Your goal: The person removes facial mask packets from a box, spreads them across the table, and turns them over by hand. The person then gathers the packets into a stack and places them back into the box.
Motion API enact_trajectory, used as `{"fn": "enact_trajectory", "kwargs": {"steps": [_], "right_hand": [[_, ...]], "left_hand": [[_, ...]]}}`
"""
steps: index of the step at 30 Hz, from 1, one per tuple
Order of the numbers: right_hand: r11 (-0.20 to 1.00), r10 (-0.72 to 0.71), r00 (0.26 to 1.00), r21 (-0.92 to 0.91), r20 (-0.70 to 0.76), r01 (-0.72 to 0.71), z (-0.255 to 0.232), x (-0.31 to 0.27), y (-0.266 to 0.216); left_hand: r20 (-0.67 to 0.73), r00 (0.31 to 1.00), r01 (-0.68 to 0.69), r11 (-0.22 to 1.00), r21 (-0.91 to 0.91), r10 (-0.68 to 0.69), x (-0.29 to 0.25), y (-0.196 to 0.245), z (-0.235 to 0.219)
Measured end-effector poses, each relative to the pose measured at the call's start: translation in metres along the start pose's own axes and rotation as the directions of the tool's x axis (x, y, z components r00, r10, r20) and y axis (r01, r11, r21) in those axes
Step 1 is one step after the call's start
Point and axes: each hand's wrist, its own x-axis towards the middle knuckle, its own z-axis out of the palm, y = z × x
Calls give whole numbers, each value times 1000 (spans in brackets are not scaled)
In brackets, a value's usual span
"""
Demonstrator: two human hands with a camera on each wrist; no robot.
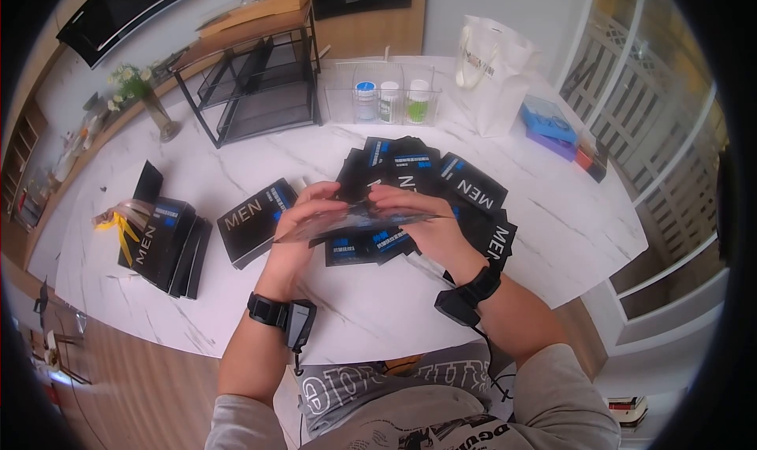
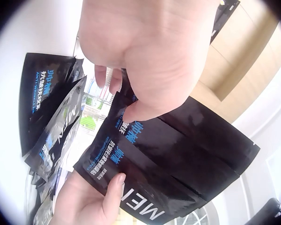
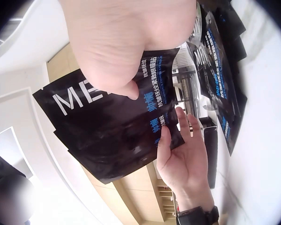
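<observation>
Several black sachets are held fanned between both hands above the table, thumbs on the near face. My left hand pinches them at one end; it fills the top of the left wrist view. My right hand grips the other end, with its thumb over the white lettering in the right wrist view. The fanned sachets overlap in steps, blue and white print along one edge. Beneath and beyond the hands lies a spread pile of similar sachets on the marble-patterned table.
Black boxes stand at the left beside a yellow ribbon; another box lies nearer the hands. Behind are a black rack, a clear organizer with bottles, a white bag, blue and purple boxes.
</observation>
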Motion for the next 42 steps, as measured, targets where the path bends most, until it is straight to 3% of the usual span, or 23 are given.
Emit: {"fn": "enact_trajectory", "kwargs": {"steps": [6, 9, 12, 21, 24, 27, 33, 36, 39, 40, 41, 42], "right_hand": [[999, -28, 999, 24, 33, 28, -3, 0, 6], [984, -10, 999, 177, 33, 4, -2, 0, 9], [997, -76, 995, -2, 59, 76, -4, 1, 8], [995, -56, 997, 86, 55, 51, -2, 1, 5], [988, -114, 990, -94, 83, 122, -3, 2, 6], [997, -78, 995, 21, 66, 76, 0, 1, 3], [986, -100, 990, -124, 104, 113, -5, 2, 8], [996, -67, 995, -51, 75, 71, -1, 0, 3], [986, -34, 998, -162, 59, 43, 0, 1, 0], [997, 79, 995, 15, -59, -79, 7, -1, 1], [989, 132, 984, -54, -118, -139, 8, -2, 2], [972, 180, 967, -120, -183, -204, 7, -3, 3]], "left_hand": [[-1, 1000, -9, 1000, 6, 9, -1, 2, 0], [11, 1000, -26, 999, 22, 26, -1, 2, 0], [25, 999, -38, 999, 18, 37, -1, 3, 0], [41, 999, -36, 999, 0, 36, 0, 0, -3], [40, 999, -28, 1000, -6, 29, 0, 2, -3], [36, 999, -20, 1000, 2, 20, -1, 1, -4], [64, 995, -79, 996, 50, 76, 0, 0, -4], [47, 998, -50, 997, 67, 47, -1, 0, -4], [25, 999, -22, 999, 40, 21, -1, 0, -3], [9, 1000, -26, 999, 45, 25, -1, -1, -2], [-6, 1000, -30, 998, 48, 31, -1, -2, -1], [-45, 997, 66, 996, 67, -63, -2, -2, -2]]}}
